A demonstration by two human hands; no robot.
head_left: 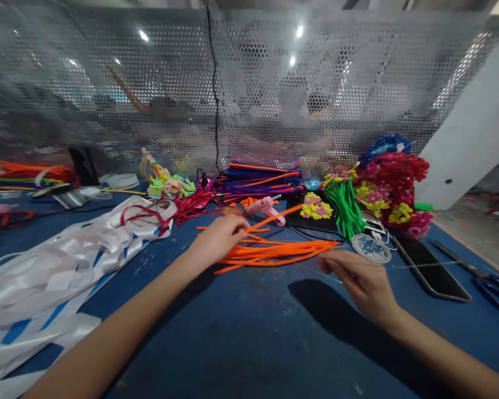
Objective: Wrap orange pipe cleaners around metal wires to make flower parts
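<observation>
My left hand [227, 237] is closed in a pinch on an orange pipe cleaner [276, 218], whose free end slants up to the right. Below it on the table lies a loose bundle of orange pipe cleaners [274, 252], lined up roughly left to right. Right of that bundle, my right hand [363, 280] hovers over the table with its fingers pinched together. A thin clear thread [424, 266] runs from this hand to the right; the exact grip at the fingertips is hard to see. A pink glue gun [266, 207] rests behind the bundle.
White ribbon [87, 238] heaps cover the left side. Green pipe cleaners [347, 208], flower clusters [393, 194], a dish of white beads [371, 247], a phone [432, 269] and scissors [482, 274] lie right. Dark blue pipe cleaners [258, 182] are stacked before the perforated metal panel [253, 83].
</observation>
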